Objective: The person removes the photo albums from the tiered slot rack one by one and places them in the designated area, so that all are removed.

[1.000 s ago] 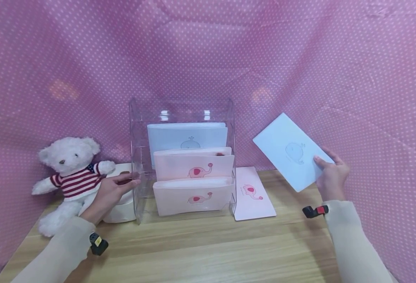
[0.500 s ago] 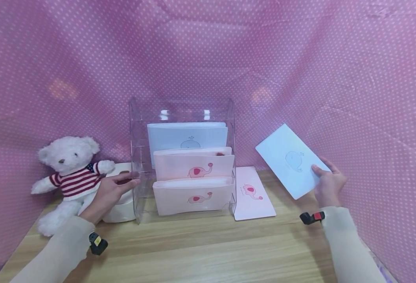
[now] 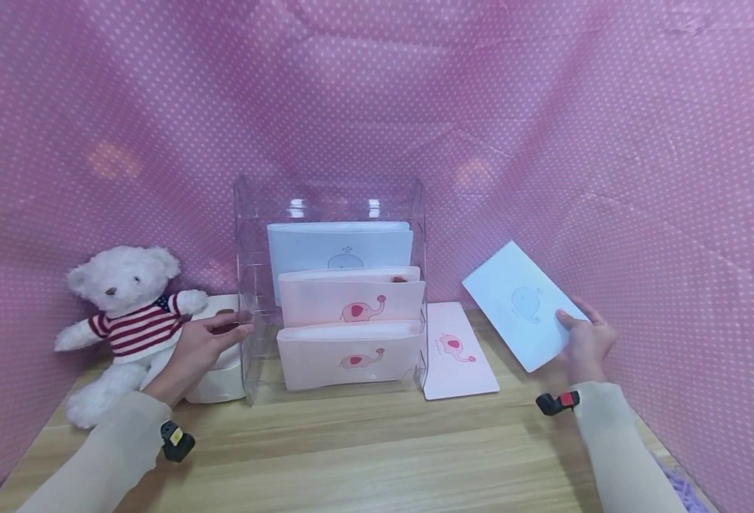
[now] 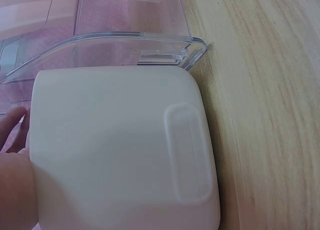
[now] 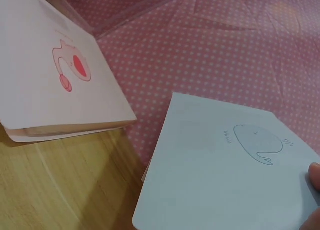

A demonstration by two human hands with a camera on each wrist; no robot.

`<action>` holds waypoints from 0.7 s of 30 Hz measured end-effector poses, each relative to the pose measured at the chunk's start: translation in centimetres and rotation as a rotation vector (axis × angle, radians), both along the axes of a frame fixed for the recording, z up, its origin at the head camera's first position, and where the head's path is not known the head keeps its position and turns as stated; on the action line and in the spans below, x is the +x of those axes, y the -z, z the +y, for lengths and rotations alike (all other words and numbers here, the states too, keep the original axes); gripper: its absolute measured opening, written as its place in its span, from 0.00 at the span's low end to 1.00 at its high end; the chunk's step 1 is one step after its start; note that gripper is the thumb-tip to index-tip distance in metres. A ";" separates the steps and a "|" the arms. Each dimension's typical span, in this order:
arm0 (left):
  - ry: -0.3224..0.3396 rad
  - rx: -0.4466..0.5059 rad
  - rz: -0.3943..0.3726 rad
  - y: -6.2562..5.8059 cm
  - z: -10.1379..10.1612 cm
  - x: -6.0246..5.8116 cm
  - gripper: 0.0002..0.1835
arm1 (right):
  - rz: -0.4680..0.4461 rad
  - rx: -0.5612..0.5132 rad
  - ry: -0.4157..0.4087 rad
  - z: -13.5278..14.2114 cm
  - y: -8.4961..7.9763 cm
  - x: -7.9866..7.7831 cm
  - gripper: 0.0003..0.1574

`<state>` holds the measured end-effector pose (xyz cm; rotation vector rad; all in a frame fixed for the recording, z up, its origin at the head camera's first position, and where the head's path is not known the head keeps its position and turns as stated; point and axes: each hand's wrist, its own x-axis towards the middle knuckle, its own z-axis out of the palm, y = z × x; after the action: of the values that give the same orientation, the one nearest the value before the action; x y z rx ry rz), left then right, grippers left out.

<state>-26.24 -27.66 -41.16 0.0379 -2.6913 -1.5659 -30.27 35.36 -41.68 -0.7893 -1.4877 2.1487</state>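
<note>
In the head view my right hand grips a pale blue notebook with a whale drawing, thumb on its cover. The notebook is tilted above the table's right side; in the right wrist view its cover faces the camera. My left hand is beside the left panel of a clear file rack, fingertips at the panel, above a white rounded box. Inside the rack stand a blue whale notebook and two pink elephant notebooks, the middle one and the front one.
Another pink elephant notebook leans right of the rack. A white teddy bear in a striped sweater sits at the left. Pink dotted cloth surrounds the wooden table. Something purple shows at the lower right edge.
My right hand has lowered the blue notebook and drawn it slightly toward the front and left. The left hand and the rack stay in place.
</note>
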 end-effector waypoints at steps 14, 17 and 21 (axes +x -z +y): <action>0.007 0.027 0.020 0.2 0.0 -0.1 0.36 | 0.007 0.000 0.014 0.1 1.6 -0.4 0.32; 0.013 0.017 0.035 0.2 0.0 0.0 0.35 | -0.018 0.016 0.004 0.0 1.7 -0.4 0.31; 0.015 0.010 0.047 0.2 -0.1 0.1 0.35 | -0.014 -0.007 0.012 0.0 1.9 -0.5 0.31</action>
<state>-26.17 -27.72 -41.34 -0.0187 -2.6542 -1.5639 -30.75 35.33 -43.59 -0.8154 -1.4801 2.1447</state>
